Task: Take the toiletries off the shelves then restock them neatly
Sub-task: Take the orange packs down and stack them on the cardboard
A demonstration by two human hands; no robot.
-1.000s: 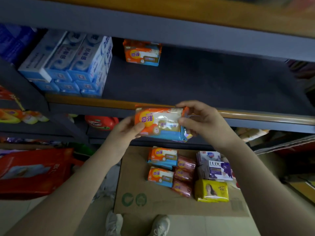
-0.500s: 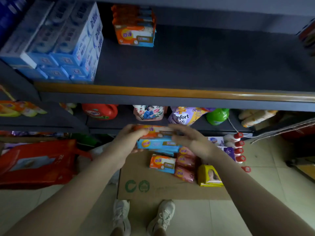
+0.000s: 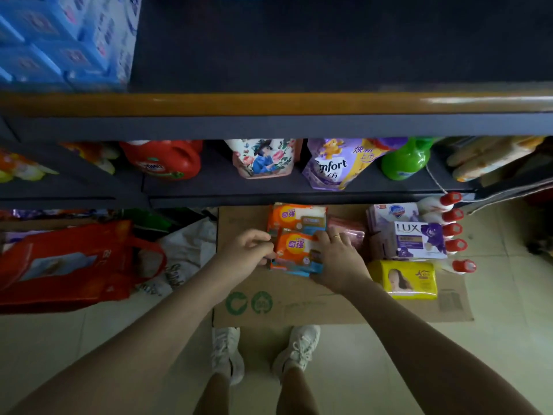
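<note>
An orange soap pack [image 3: 294, 250] lies on a flattened cardboard sheet [image 3: 299, 304] on the floor, resting on more packs of the same kind. My left hand [image 3: 248, 250] grips its left edge with curled fingers. My right hand [image 3: 335, 256] holds its right edge, covering that side. Another orange pack [image 3: 296, 218] lies just behind it. Pink packs [image 3: 348, 232], a purple LUX box [image 3: 419, 239] and a yellow soap pack [image 3: 404, 278] lie to the right on the cardboard. The dark shelf [image 3: 269, 104] above holds blue tissue packs [image 3: 59, 40] at its left.
The lower shelf carries a red detergent jug [image 3: 164, 163], a floral pouch [image 3: 263, 158], a purple Comfort pouch [image 3: 335, 166] and a green bottle [image 3: 404, 160]. A red bag [image 3: 65, 265] lies at the left. Red-capped bottles [image 3: 452, 229] line the cardboard's right side. My shoes [image 3: 263, 351] stand below.
Both hands carried the orange soap pack down from shelf height to the cardboard on the floor. The view tilted downward with them.
</note>
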